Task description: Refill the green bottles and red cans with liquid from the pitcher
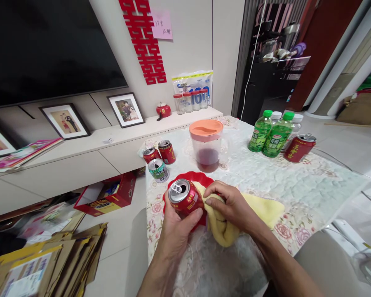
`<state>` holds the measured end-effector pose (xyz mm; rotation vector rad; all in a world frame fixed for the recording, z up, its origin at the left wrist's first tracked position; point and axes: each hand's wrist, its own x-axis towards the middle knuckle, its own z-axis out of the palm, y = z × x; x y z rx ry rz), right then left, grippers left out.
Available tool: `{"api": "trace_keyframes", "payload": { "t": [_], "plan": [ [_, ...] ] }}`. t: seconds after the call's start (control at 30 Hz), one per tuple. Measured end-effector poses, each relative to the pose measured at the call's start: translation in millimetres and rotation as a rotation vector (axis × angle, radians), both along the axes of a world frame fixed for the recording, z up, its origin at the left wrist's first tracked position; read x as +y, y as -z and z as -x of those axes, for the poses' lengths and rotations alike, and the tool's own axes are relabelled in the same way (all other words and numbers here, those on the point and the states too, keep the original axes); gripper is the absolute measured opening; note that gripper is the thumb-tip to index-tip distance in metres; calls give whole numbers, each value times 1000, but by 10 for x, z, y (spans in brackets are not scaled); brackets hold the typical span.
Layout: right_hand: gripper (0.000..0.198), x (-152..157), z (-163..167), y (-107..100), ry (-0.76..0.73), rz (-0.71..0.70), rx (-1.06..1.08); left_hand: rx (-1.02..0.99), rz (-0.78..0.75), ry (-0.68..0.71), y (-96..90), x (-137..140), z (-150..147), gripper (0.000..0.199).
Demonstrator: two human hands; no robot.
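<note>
My left hand [179,222] is wrapped round a red drink can [187,199], tilted with its opened top facing up and left. A yellow cloth [224,225] is pinched in my right hand [225,202], right beside the can's lower end. Part of the cloth hangs in a fold, and another part [262,208] spreads over the table to the right. Beneath the can and the cloth lies a red scalloped tray [190,176], mostly covered by my hands.
Two red cans [167,152] and a green-white can [158,170] stand at the left edge. Behind the tray is an orange-lidded pitcher [207,146] with dark liquid. Green-labelled bottles [276,136] and a red can [299,147] stand at right. Flattened cardboard [77,255] lies on the floor.
</note>
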<state>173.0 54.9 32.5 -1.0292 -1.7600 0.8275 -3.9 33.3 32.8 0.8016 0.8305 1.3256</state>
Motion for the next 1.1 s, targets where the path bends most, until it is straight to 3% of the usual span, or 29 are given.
{"api": "trace_keyframes", "payload": {
  "t": [0.23, 0.43, 0.8, 0.9, 1.03, 1.1],
  "plan": [
    [10, 15, -38, 57, 31, 163, -104, -15, 58, -73, -46, 45, 4, 85],
    [6, -26, 29, 2, 145, 172, -109, 49, -8, -60, 5, 40, -47, 83],
    [16, -186, 80, -195, 183, 169, 199, 122, 73, 59, -92, -72, -174, 86],
    [14, -236, 76, -255, 146, 119, 278, 107, 54, 63, -59, -61, -189, 86],
    [18, -222, 49, -274, 63, -84, 165, 119, 14, 29, -23, -36, -166, 89],
    [21, -181, 36, -241, 21, -113, 82, 128, 15, -14, -34, -31, -143, 91]
  ]
}}
